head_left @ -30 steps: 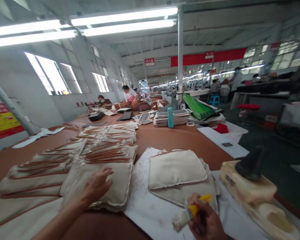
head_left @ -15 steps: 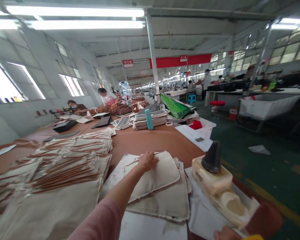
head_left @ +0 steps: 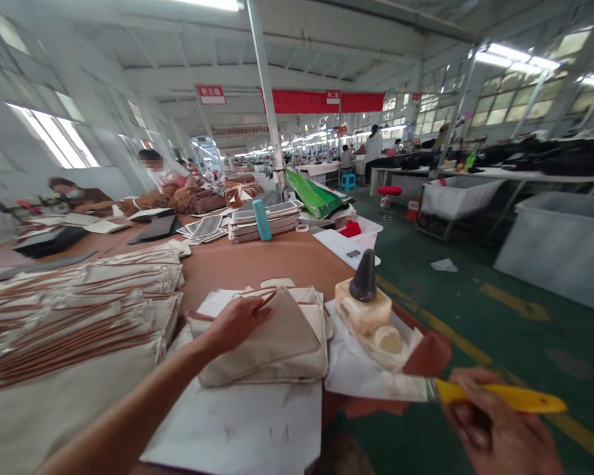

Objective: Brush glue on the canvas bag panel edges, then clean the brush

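Observation:
My left hand [head_left: 240, 322] pinches the brown-trimmed upper edge of a beige fabric piece [head_left: 282, 333], which is partly lifted and folded over. Under it lie more beige pieces [head_left: 301, 366], stacked on a white sheet [head_left: 237, 422]. At the lower right my right hand [head_left: 499, 422] is closed round the yellow handle of a paintbrush [head_left: 512, 398]. Its pale bristles point left, over the table's edge. Just beyond the brush stands a cream plastic glue container [head_left: 363, 309] with a black cone-shaped top [head_left: 365, 277].
Layered beige pieces with brown trim [head_left: 94, 330] cover the table's left side. Farther back are a stack of grey-and-white panels [head_left: 267, 221], a teal object [head_left: 261, 220] and a green bag [head_left: 317, 194]. People work beyond. White bins [head_left: 559, 247] stand on the floor at right.
The view has turned right. My left hand has raised and folded over the top piece's edge. My right hand, mostly out of frame before, now shows with the brush.

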The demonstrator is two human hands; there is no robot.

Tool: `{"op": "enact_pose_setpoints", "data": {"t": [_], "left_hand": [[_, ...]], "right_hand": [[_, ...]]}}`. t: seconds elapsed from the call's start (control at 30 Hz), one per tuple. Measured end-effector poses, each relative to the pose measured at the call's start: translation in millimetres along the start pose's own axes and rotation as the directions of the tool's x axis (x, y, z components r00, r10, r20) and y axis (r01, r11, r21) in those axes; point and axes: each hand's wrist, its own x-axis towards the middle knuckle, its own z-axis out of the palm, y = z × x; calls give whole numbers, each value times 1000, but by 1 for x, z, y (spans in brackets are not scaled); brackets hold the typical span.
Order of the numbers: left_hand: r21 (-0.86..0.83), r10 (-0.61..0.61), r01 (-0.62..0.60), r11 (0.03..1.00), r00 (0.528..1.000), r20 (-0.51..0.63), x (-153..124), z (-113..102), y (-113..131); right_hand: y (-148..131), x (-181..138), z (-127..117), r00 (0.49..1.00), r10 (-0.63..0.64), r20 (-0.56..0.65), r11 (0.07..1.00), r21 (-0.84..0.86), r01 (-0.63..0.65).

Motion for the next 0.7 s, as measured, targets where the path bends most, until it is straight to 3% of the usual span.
{"op": "enact_pose_setpoints", "data": {"t": [0.07, 0.17, 0.23, 0.3, 0.5, 0.7], "left_hand": [[65, 101, -98, 993, 994, -37, -31, -12, 13], [190, 172, -177, 966, 984, 41, -75, -25, 28], [215, 156, -178, 960, 981, 114, -97, -23, 35], [204, 127, -153, 967, 983, 134, -111, -12, 40], [114, -1, -2, 994, 1000, 23, -124, 32, 55], [11, -73, 73, 997, 997, -34, -123, 34, 70]], "right_hand": [[-21, 10, -5, 990, -142, 12, 967, -211, 141], [-37, 30, -7, 943, -298, 148, 721, -612, 324], [-37, 42, -6, 898, -303, 319, 524, -731, 437], [-29, 53, -2, 850, -280, 447, 406, -747, 527], [0, 80, 12, 799, -180, 574, 310, -738, 600], [-9, 80, 5, 780, -169, 602, 298, -723, 623]]}}
